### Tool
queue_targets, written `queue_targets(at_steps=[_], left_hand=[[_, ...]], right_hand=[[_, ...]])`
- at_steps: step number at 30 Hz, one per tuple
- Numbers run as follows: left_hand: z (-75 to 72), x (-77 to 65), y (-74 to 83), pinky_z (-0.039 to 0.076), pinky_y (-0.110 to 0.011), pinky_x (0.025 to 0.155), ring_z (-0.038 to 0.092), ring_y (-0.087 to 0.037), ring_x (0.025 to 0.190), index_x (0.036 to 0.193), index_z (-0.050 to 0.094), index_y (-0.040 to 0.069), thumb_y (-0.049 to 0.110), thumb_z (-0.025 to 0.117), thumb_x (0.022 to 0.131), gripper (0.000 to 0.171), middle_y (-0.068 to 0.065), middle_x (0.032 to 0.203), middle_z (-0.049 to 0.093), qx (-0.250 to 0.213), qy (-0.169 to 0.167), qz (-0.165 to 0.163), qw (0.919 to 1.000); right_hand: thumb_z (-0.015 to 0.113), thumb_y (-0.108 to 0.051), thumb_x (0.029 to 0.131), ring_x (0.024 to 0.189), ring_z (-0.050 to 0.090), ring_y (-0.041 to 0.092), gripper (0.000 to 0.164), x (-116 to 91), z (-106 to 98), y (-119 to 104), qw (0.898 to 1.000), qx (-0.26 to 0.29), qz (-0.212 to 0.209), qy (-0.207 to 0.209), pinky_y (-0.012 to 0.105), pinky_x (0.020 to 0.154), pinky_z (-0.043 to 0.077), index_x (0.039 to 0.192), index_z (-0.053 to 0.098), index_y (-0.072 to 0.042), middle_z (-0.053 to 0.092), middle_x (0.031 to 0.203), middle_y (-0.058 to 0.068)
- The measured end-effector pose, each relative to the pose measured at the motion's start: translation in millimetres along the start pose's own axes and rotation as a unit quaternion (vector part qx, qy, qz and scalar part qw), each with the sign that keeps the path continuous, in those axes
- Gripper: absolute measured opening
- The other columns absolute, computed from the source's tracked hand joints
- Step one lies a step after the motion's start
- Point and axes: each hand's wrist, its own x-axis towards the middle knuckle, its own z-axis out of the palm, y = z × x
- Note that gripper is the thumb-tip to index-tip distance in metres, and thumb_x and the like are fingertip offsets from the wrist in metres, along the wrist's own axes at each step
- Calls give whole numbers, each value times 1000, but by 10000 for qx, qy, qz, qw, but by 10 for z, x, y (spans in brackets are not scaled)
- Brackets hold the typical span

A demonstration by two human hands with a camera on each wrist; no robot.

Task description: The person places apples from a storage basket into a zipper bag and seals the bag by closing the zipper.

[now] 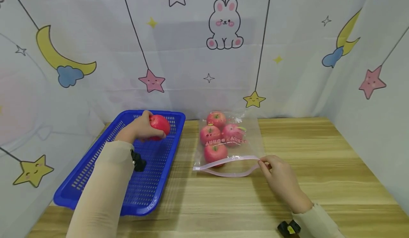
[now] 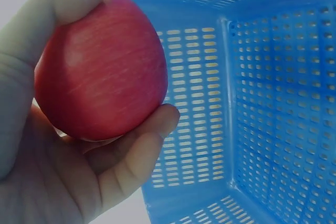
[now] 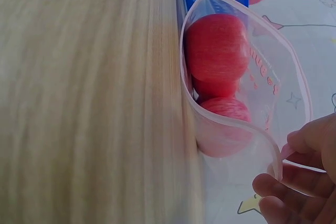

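Observation:
In my left hand (image 1: 142, 127) I grip a red apple (image 1: 161, 124), held over the far end of a blue plastic basket (image 1: 159, 191). The left wrist view shows thumb and fingers curled round this apple (image 2: 105, 72). My right hand (image 1: 282, 177) pinches the right corner of the mouth of a clear zip bag (image 1: 254, 135) with a pink seal. That mouth gapes toward me, as the right wrist view also shows. Several red apples (image 1: 216, 154) lie inside the bag, the nearest one close to the opening (image 3: 216, 48).
The basket stands on the left of the wooden table (image 1: 319, 152), its slotted floor showing. Behind the table hangs a white cloth (image 1: 191, 60) printed with stars, moons and a rabbit. Small black devices (image 1: 138, 160) sit at both wrists.

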Motion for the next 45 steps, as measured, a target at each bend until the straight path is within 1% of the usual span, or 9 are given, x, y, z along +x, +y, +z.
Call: queue_targets(at_steps=[4,12,14,18,21,25,32,38,45], left_hand=[[-17,-19,20,57,-37,68,58,-38,99,136,19,0,43,73,74,93,-29,126,45,0,-15,84,10000],[-4,-74,67,56,-37,70,54,-39,106,136,22,3,41,75,72,91,-26,126,47,-23,143,339,9993],[-1,-91,92,55,-40,75,54,-39,107,135,23,4,41,75,71,91,-25,126,48,28,228,449,9987],[10,-142,163,51,-51,86,53,-39,111,136,24,4,41,76,69,92,-23,126,50,149,333,649,9972],[22,-181,210,49,-54,89,51,-41,113,138,23,4,41,76,70,94,-23,128,48,183,307,728,9967],[39,-222,258,50,-53,88,51,-40,115,140,22,5,41,77,70,95,-22,130,48,162,299,833,9959],[49,-285,358,52,-49,85,53,-37,113,139,23,8,36,77,71,92,-19,129,49,123,299,1039,9941],[68,-317,415,53,-48,84,54,-36,111,138,24,8,36,77,71,89,-18,126,50,136,330,1201,9921],[89,-395,541,53,-47,84,56,-34,109,136,28,9,34,79,69,89,-16,123,54,186,413,1444,9885]], right_hand=[[66,-13,86,67,59,12,9,-2,2,6,10000,3,77,-61,27,56,47,88,70,-5,69,82,7],[65,-14,86,67,60,12,10,-1,17,23,10000,25,42,-45,28,57,49,88,70,-5,68,81,6],[65,-14,87,68,60,13,11,1,17,23,10000,26,45,-37,29,57,49,88,70,-4,68,81,7],[65,-15,87,69,61,14,12,3,12,19,10000,29,49,-33,29,57,49,88,70,-5,69,82,7],[65,-15,87,69,61,13,11,0,13,18,10000,15,38,-25,29,57,50,89,70,-5,69,83,7],[66,-13,87,68,62,14,9,3,12,13,10000,50,-82,18,30,58,51,88,70,-5,70,85,8],[66,-11,87,69,62,14,8,23,1,-4,9996,106,-220,146,31,58,51,88,70,-5,70,85,8],[66,-12,87,70,62,14,8,38,4,-8,9993,180,-241,201,31,59,51,89,70,-5,70,85,7],[65,-14,88,72,63,16,11,47,13,-6,9995,193,-151,208,33,60,51,91,71,-6,71,87,7]])
